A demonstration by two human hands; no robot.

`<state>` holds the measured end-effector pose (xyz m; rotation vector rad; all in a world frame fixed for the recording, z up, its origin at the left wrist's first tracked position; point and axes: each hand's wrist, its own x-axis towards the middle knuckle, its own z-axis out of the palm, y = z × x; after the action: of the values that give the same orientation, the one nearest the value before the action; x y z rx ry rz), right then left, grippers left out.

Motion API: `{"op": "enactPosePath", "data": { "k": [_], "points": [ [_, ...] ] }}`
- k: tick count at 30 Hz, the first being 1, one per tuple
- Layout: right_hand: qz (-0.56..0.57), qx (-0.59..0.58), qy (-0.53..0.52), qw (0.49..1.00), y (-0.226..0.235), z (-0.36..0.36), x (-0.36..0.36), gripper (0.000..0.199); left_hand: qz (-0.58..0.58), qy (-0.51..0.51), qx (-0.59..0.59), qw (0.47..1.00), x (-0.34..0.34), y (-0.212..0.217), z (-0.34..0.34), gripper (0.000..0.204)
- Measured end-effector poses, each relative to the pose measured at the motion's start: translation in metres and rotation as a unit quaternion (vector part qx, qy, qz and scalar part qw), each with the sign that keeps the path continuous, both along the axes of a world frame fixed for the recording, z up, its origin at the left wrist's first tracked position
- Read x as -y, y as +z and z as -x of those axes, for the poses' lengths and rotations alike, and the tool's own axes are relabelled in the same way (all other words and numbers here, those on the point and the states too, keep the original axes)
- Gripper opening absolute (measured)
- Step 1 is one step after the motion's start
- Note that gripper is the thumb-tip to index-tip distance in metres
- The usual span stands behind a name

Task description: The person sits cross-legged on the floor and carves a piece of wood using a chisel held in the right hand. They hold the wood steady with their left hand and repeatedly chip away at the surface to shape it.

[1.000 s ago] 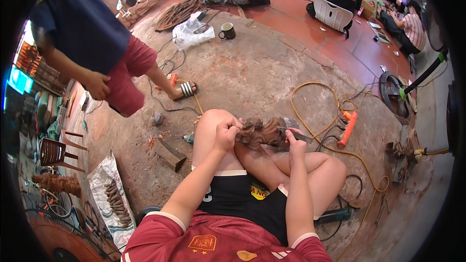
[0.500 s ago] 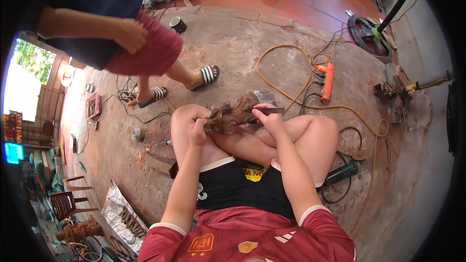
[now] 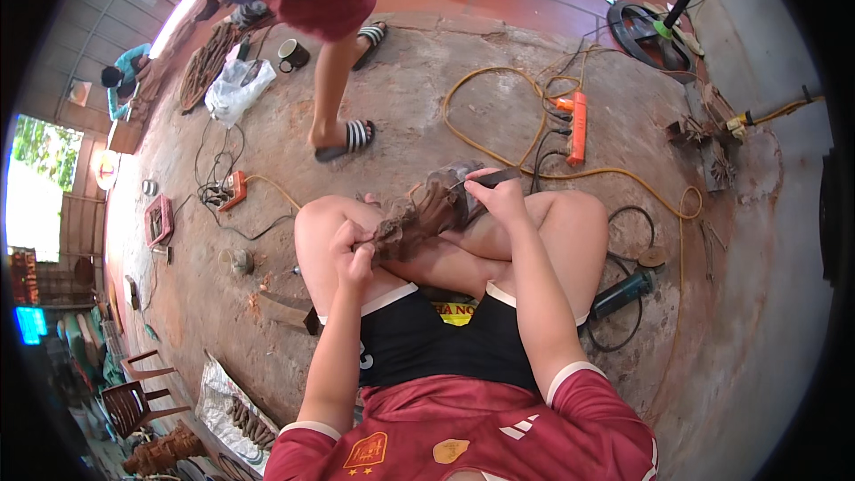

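A brown carved wooden piece (image 3: 427, 214) with a knobbly, deeply cut surface lies across my crossed legs. My left hand (image 3: 354, 245) is closed on its near left end. In my right hand (image 3: 501, 199) is a slim dark hand tool (image 3: 496, 178) with a flat handle, its thin tip reaching toward the carving's upper right end. Whether the tip touches the wood I cannot tell. Behind the carving's far end a greyish block (image 3: 465, 167) shows in part.
A person in red shorts (image 3: 334, 0) stands ahead on the left. An orange power strip (image 3: 578, 129) and looped yellow cord (image 3: 476, 80) lie ahead right. A green power tool (image 3: 622, 294) rests beside my right knee, a wooden piece (image 3: 285, 312) by my left. A white sack (image 3: 218, 383) lies further left.
The other person has stepped forward and to the right, away from me. My view has shifted slightly. My right hand's tool now tilts upward, and both hands keep their hold.
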<state>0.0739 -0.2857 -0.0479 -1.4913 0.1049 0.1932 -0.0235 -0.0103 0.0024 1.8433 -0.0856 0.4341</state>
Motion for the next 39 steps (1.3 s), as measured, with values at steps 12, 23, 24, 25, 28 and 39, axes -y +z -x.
{"op": "enactPosePath", "data": {
  "k": [12,23,24,25,28,39],
  "points": [
    [0.048,0.020,-0.032,0.998,-0.018,-0.004,0.015,0.010,-0.018,-0.001,0.010,1.000,0.011,0.003,0.019,0.012],
    [0.048,0.002,0.009,0.999,-0.031,-0.010,0.013,0.009,-0.021,-0.005,-0.017,1.000,0.007,0.001,0.021,0.012],
    [0.051,0.011,0.004,0.999,-0.034,-0.010,0.013,0.009,-0.020,-0.005,-0.018,1.000,0.007,0.001,0.020,0.012],
    [0.053,0.020,-0.001,0.998,-0.037,-0.011,0.013,0.009,-0.016,-0.006,-0.017,1.000,0.007,0.000,0.019,0.012],
    [0.059,0.030,-0.008,0.998,-0.040,-0.010,0.010,0.009,-0.011,-0.003,-0.014,1.000,0.008,0.001,0.018,0.012],
    [0.058,0.028,-0.007,0.998,-0.031,-0.011,0.017,0.009,-0.006,-0.004,-0.022,1.000,0.007,0.001,0.017,0.011]
  ]
}}
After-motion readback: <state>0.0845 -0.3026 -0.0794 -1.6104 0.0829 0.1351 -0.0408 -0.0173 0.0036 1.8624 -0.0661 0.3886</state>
